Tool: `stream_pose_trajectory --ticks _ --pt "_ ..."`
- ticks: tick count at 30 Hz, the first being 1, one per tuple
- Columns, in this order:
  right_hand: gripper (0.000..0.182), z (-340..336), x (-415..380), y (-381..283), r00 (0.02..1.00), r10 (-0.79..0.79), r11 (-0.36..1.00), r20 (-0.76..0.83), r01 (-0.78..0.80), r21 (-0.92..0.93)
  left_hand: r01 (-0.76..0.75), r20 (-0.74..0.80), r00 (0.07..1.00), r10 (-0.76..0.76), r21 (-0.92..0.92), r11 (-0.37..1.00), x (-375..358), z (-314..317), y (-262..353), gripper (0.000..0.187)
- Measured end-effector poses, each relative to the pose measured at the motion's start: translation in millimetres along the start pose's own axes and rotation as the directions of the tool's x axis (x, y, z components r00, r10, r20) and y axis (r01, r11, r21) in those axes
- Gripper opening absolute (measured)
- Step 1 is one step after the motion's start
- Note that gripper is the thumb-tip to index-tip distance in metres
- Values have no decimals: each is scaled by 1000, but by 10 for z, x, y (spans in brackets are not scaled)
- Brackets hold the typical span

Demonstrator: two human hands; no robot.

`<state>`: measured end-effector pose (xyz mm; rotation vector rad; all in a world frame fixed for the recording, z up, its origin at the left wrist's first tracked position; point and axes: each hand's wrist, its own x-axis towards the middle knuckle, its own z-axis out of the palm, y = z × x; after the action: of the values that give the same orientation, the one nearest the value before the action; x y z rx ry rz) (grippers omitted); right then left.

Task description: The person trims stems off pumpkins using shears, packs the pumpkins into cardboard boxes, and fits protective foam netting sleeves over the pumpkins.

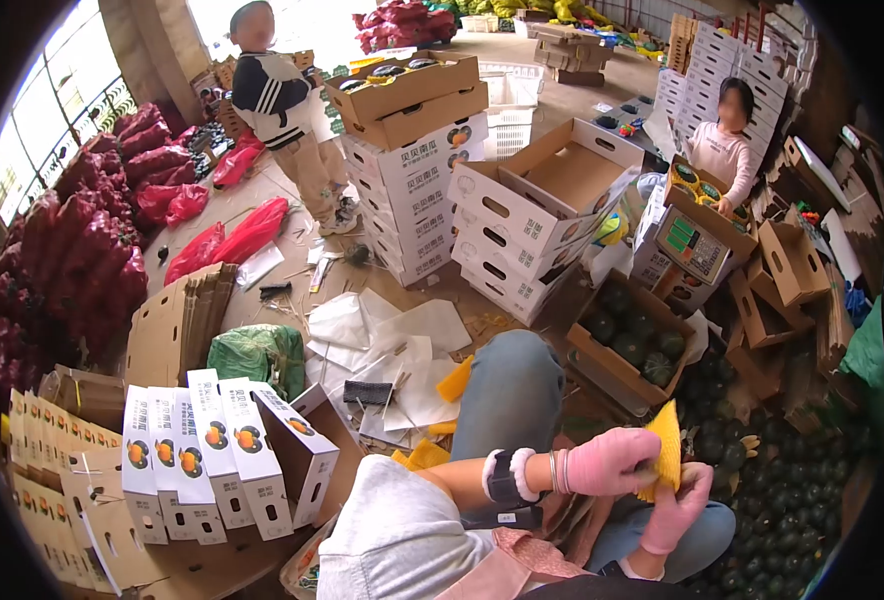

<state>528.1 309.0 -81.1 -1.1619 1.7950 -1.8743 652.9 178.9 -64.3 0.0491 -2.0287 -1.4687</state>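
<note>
A warehouse floor spreads ahead, bearing tall stacks of white printed cartons, red mesh sacks along the left, a row of upright folded boxes at lower left, an open cardboard box of dark green squashes beyond the person's knee, and a loose heap of the same squashes at lower right. In front of the lap, both pink-gloved hands meet on a yellow foam net sleeve: the left hand is closed around its near side, while the right hand grips it from below.
</note>
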Motion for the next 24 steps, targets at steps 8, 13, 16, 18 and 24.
stream_pose_trajectory --ticks 8,13,16,18,24 --pt "33 222 46 269 986 138 990 -97 -135 37 226 -192 966 -176 282 932 -50 143 -404 38" --pt "23 346 235 455 994 80 959 -80 -99 -265 299 -12 923 -385 -607 736 -13 80 -787 22" --pt "10 44 369 819 902 294 954 316 -258 -152 411 85 847 -525 -731 545 2 -41 -889 14" --pt "26 -47 475 853 765 352 785 539 -555 275 508 200 815 -544 -698 504 40 -170 -897 15" --pt "28 -90 636 1156 810 420 553 409 -585 592 419 295 908 -299 -594 687 206 -538 -902 33"
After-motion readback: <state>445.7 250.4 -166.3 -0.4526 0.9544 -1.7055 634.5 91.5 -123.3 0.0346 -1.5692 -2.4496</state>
